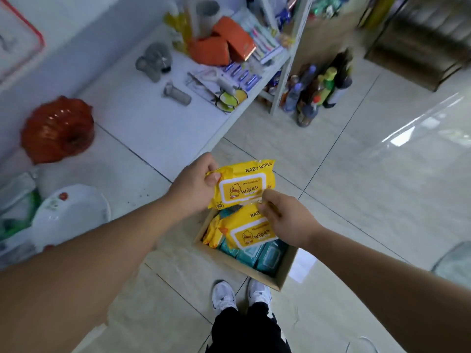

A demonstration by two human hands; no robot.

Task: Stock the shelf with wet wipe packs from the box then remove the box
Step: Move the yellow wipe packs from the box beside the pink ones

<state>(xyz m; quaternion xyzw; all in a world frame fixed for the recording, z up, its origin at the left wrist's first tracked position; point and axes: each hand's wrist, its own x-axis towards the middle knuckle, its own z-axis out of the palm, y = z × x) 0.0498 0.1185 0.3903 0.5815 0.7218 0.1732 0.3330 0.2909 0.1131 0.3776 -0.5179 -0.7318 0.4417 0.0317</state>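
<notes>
Left hand: my left hand point(193, 182) pinches the upper yellow pack point(244, 184) at its crimped left corner, thumb on the printed face and fingers curled beneath.
Right hand: my right hand point(285, 220) is curled where the two yellow packs meet. The blur there means I cannot tell which pack the fingertips grip, or whether they grip at all.
Upper pack: soft, glossy film, a flat rectangle with a white rounded flap, held in the air above the box's far end.
Lower pack: the lower yellow pack point(252, 231) has the same slick wrapper and lies tilted on top of the other packs in the box.
Other stock: the teal packs point(254, 253) stand on edge, tight together, along the near side.
Box: the box point(244, 270) is plain brown cardboard with an open top. It sits on the floor just ahead of my shoes point(224, 296).
Shelf: the shelf point(158, 128) is a smooth white board with a broad bare stretch. Its front edge is close to the left of the box.
Floor: the floor point(356, 174) is shiny pale tile, open to my right, with bottles point(318, 93) clustered by the shelf post.
</notes>
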